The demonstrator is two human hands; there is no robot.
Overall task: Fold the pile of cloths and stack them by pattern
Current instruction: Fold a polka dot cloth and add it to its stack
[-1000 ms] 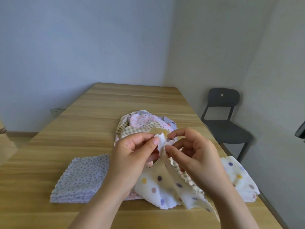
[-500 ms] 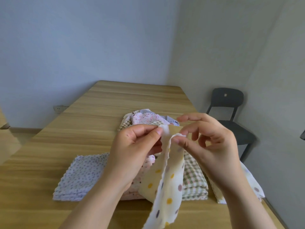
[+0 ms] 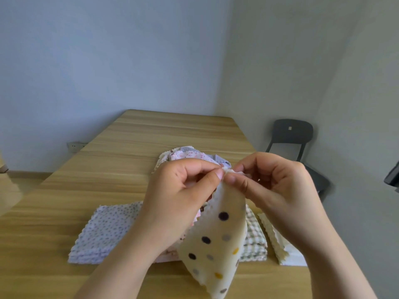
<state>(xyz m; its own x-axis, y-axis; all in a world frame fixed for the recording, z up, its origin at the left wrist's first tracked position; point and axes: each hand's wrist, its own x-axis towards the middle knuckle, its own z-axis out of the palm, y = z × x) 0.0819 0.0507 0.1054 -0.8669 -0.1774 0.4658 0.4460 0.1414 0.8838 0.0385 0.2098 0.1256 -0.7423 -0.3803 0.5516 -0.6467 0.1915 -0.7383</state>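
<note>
A cream cloth with coloured polka dots (image 3: pixel 218 244) hangs in the air above the table. My left hand (image 3: pixel 179 203) and my right hand (image 3: pixel 272 190) both pinch its top corner, fingertips almost touching. Behind my hands lies the unfolded pile of mixed cloths (image 3: pixel 190 155). On the table sit folded stacks: a lilac dotted stack (image 3: pixel 108 229) at the left, a pink stack (image 3: pixel 170 254) mostly hidden by my left arm, a green checked stack (image 3: pixel 254 240), and a cream stack (image 3: pixel 278 244) at the right.
The wooden table (image 3: pixel 151 137) runs away to the far wall. A dark grey chair (image 3: pixel 291 137) stands past its right edge by the wall. A wall socket (image 3: pixel 74 146) sits low on the left wall.
My hands have drawn together at the cloth's top corner and lifted it, and the polka dot cloth now hangs lower and folded over. The view has tilted upward.
</note>
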